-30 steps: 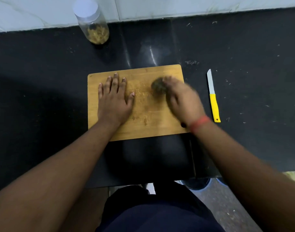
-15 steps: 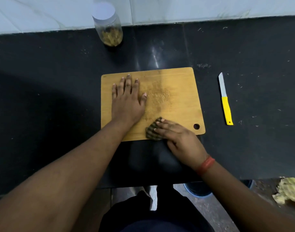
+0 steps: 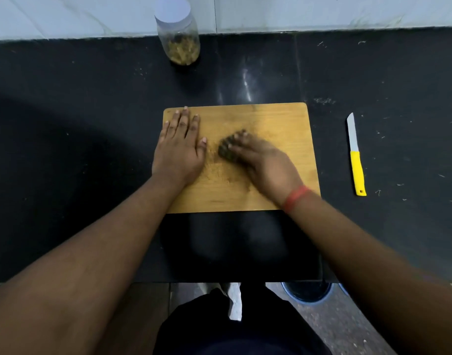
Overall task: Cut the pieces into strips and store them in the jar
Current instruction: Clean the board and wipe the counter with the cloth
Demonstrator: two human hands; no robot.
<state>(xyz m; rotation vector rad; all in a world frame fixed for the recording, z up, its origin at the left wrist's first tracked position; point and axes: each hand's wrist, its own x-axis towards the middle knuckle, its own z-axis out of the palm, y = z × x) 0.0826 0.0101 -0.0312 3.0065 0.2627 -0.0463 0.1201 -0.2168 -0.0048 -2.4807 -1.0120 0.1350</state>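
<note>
Scrubber (image 3: 226,151) back up at board (image 3: 271,119) centre

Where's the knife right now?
The knife lies on the black counter to the right of the cutting board, blade pointing away from the person, untouched by either hand.

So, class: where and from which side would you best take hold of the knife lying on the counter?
Probably by the yellow handle of the knife, reaching from the near side with the right hand. The knife lies flat on the counter, right of the cutting board, handle end nearest the person and blade pointing away.
</note>
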